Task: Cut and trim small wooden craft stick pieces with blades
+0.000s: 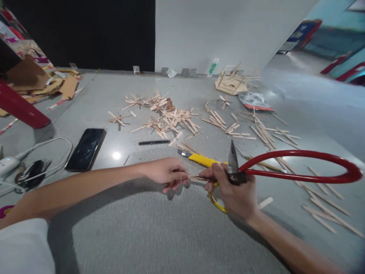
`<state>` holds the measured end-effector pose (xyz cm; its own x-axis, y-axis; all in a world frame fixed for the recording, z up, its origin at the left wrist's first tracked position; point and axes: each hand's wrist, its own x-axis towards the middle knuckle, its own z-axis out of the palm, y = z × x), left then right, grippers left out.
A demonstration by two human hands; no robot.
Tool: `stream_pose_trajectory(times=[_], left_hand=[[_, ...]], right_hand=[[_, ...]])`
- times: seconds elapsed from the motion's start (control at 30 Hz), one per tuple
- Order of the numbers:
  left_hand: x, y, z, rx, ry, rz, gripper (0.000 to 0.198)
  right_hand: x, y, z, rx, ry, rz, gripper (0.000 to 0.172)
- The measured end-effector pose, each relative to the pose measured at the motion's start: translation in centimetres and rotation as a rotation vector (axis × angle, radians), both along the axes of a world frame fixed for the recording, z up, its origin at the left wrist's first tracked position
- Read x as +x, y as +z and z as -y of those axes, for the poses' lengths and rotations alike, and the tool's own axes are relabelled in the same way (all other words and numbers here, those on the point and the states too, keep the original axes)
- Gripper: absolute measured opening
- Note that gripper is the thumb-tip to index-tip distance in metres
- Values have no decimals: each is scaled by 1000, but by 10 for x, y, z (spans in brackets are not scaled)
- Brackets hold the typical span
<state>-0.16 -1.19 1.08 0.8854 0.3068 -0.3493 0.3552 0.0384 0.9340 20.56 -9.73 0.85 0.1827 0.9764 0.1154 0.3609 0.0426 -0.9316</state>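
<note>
My left hand (168, 171) pinches one end of a thin wooden stick (195, 177) above the table. The stick's other end meets the fingers of my right hand (235, 190). In that right hand are large scissors with red handles (302, 154), gripped near the pivot, their dark blade (233, 158) pointing up and their loops out to the right. A yellow utility knife (201, 159) lies just behind both hands. Under my right hand shows a yellow ring-shaped handle (218, 205); whether the hand touches it I cannot tell.
Loose craft sticks (173, 118) are heaped beyond my hands, and more sticks (327, 213) lie to the right. A black pen (154, 142) is in front of the heap. At left are a phone (85, 149) and a white cable (68, 146). A stick-built frame (230, 84) stands far right.
</note>
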Motion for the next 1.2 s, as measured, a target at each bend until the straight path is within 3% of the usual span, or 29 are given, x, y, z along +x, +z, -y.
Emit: stream_pose_trajectory(times=[0.23,0.5,1.2], left_hand=[[4,-5,2,14,3,2,35],[9,3,6,68,46,-87,33],[13,7,11,90,102,-120,39]], right_hand=[[-7,7,-2,-95,33,58,51],[-9,7,-6,-146,33,6,51],[-7,5,-12,-153,39,84,50]])
